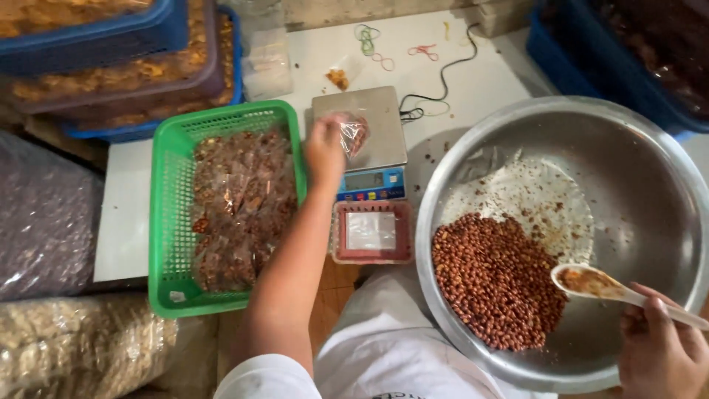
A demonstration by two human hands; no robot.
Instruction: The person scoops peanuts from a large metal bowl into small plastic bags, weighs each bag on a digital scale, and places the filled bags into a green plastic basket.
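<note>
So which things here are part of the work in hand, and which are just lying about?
In use: left hand, small clear bag, scale, right hand, white spoon, steel bowl, peanuts, green basket of filled bags.

Lying about: rubber bands, black cable, blue crates, big sacks.

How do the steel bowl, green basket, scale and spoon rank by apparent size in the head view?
Largest to smallest, as they look:
1. steel bowl
2. green basket
3. scale
4. spoon
The bowl runs off the frame and sits nearer the camera, so its lead over the basket may be overstated.
</note>
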